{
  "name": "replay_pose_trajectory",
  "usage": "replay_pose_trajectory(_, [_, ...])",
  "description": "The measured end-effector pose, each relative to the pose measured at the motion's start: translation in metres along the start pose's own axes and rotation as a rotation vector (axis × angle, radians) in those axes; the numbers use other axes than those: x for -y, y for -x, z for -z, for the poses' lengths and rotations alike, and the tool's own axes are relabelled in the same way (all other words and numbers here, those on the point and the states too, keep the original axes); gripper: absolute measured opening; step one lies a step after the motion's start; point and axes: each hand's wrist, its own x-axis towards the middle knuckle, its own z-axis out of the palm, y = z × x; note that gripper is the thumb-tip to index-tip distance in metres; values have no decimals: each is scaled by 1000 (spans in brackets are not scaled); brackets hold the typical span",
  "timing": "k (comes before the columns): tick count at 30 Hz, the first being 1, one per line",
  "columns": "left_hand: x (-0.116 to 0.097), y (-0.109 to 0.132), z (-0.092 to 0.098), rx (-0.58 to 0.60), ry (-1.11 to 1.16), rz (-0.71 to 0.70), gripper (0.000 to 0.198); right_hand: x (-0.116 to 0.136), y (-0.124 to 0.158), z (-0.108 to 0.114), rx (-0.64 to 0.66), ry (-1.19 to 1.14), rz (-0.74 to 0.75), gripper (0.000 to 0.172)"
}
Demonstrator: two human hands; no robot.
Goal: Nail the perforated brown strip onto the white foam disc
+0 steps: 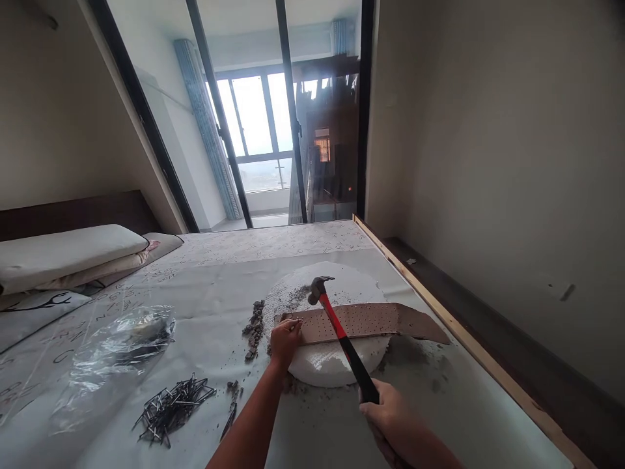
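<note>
A plastic sheet (219,286) covers the wide floor surface, with a wooden strip (439,306) along its right edge. On it sits a round white block (327,365), and across the block lies a brown perforated board (371,320). The right hand (390,417) has its fingers clenched around the red-and-black hammer (342,339), whose head hangs above the board's left part. The left hand (284,340) pinches something too small to tell at the board's left end. Loose nails (170,407) lie piled to the left, rubble (254,329) beside the block.
</note>
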Motion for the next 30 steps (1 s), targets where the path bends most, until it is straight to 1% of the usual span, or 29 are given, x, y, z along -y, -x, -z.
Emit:
replay_pose_trajectory(5, [-1, 1, -1, 9, -42, 2, 23, 6, 8, -4, 21, 41, -17, 12])
replay_pose_trajectory(7, [-2, 2, 0, 10, -53, -3, 24, 9, 13, -5, 19, 92, -20, 10])
replay_pose_trajectory(8, [-3, 3, 0, 8, -57, 0, 24, 11, 16, -5, 19, 124, 2, 9])
replay_pose_trajectory(12, [-7, 7, -1, 5, -74, 21, 24, 17, 27, 0, 11, 260, 179, 8])
replay_pose_trajectory(14, [-7, 9, -2, -2, -80, 18, 23, 18, 29, 3, 1, 319, 225, 7])
replay_pose_trajectory(16, [-7, 10, -3, -12, -89, 13, 23, 17, 27, 3, -8, 363, 240, 5])
replay_pose_trajectory(17, [-6, 10, -4, -13, -98, 11, 22, 16, 24, 3, -12, 383, 234, 6])
replay_pose_trajectory(21, [-3, 11, -4, -6, -164, 10, 21, 11, 16, 0, -27, 459, 132, 12])
replay_pose_trajectory(26, [-5, 13, -4, 19, -148, 22, 20, 17, 23, 5, -7, 350, 167, 6])
replay_pose_trajectory(30, [-8, 13, -4, 19, -135, 19, 20, 21, 22, 4, -24, 388, 125, 9])
